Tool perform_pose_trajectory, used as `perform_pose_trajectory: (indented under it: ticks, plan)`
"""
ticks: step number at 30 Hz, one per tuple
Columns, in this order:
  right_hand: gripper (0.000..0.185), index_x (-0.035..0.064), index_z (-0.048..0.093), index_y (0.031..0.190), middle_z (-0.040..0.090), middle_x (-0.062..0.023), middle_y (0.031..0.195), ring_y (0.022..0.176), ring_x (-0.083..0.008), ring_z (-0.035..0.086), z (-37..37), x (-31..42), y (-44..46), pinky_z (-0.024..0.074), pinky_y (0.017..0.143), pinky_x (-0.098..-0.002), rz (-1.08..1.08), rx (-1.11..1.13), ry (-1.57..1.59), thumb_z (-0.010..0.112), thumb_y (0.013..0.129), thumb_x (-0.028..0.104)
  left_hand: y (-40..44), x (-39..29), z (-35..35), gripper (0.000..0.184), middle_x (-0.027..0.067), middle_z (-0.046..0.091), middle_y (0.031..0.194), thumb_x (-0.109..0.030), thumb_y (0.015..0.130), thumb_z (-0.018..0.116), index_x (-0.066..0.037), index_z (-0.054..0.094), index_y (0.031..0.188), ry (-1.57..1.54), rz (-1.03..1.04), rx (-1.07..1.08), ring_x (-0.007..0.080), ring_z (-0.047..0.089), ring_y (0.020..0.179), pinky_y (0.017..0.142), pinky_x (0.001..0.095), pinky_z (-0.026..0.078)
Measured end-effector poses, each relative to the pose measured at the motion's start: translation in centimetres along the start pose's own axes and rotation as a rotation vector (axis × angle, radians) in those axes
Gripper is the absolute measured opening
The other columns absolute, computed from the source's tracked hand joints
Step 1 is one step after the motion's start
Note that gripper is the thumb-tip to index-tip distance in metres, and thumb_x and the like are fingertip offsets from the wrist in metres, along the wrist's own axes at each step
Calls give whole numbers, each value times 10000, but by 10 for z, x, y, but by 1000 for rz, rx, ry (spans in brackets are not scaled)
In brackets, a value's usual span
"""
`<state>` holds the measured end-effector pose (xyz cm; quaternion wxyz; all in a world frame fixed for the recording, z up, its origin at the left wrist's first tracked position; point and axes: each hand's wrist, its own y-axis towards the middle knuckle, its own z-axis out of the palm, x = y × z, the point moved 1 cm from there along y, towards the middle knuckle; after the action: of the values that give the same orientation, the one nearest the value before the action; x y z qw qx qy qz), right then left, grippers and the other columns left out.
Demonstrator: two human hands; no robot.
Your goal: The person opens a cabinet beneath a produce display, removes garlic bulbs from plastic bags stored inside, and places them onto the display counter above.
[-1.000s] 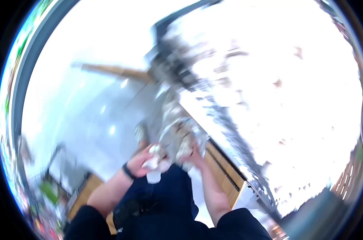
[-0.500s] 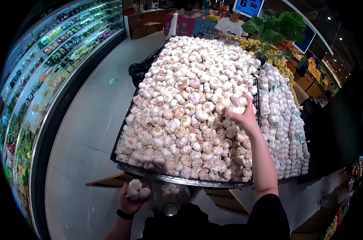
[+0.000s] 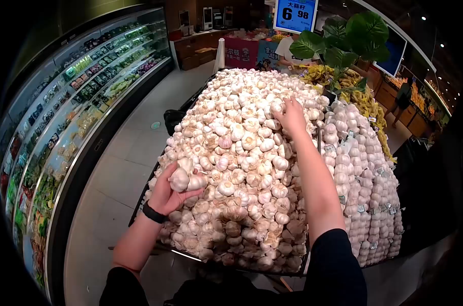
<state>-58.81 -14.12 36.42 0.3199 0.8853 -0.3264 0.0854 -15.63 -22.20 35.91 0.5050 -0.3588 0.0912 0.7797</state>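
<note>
My left hand [image 3: 167, 194], wearing a dark wristband, is cupped around garlic bulbs [image 3: 179, 179], held over the near left part of the heap. Its thumb is up and its fingers pass underneath the bulbs. Farther out, my right hand [image 3: 293, 120] reaches onto the upper right of the pile. Its thumb and fingers curve around a garlic bulb [image 3: 278, 106], partly hidden by the hand. Loose whitish-pink garlic [image 3: 241, 148] fills the large sloping display beneath both hands.
Netted garlic [image 3: 361, 188] stacks along the right side. A leafy plant [image 3: 343, 43] and a blue price sign [image 3: 295, 15] stand at the back. A refrigerated shelf [image 3: 88, 97] runs along the left across the aisle floor [image 3: 124, 168]. Another person [image 3: 286, 50] is partly visible behind the display.
My left hand has risen from below the front edge to over the heap, still holding garlic. My right hand has moved farther up the pile. The view has shifted.
</note>
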Motion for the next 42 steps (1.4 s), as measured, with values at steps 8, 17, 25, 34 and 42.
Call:
perform_pose_trajectory:
  ticks: [8,17,25,34,42]
  plan:
    - [361,59,590,1184,586,-64,1065,806,-141,579,-108,25,-139,462,713,-268,112,168,817,675,858,189,290,-30,182,640,145,440,1350,-474,969,469,-73,280,1430,391,170,94,353,513,1198,970,558,457]
    - [52,98,691,887,653,-66,869,502,-99,542,-294,79,-218,377,397,-217,-775,301,1830,691,865,145,265,12,120,530,102,446,1386,-431,1011,421,-112,342,1428,869,581,38,220,419,1302,1051,396,363]
    - [28,85,651,885,628,-74,811,482,-121,532,-298,169,-299,362,388,-236,-801,376,2002,649,863,101,9,48,-62,480,93,505,1287,-385,1024,413,-76,386,1391,1000,475,0,174,537,1160,938,327,466]
    - [31,70,607,884,600,-83,746,460,-146,520,-215,354,-383,345,378,-258,-676,630,2177,602,860,52,-213,93,-238,407,66,569,1191,-214,962,574,-58,457,1320,724,-2,252,150,569,1081,932,307,455]
    - [56,57,568,882,574,-91,688,440,-168,510,-94,457,-420,330,369,-277,-208,977,2377,560,857,8,-327,199,-393,443,138,597,1133,-255,881,672,-35,538,1242,909,-318,-15,237,602,1040,878,341,493]
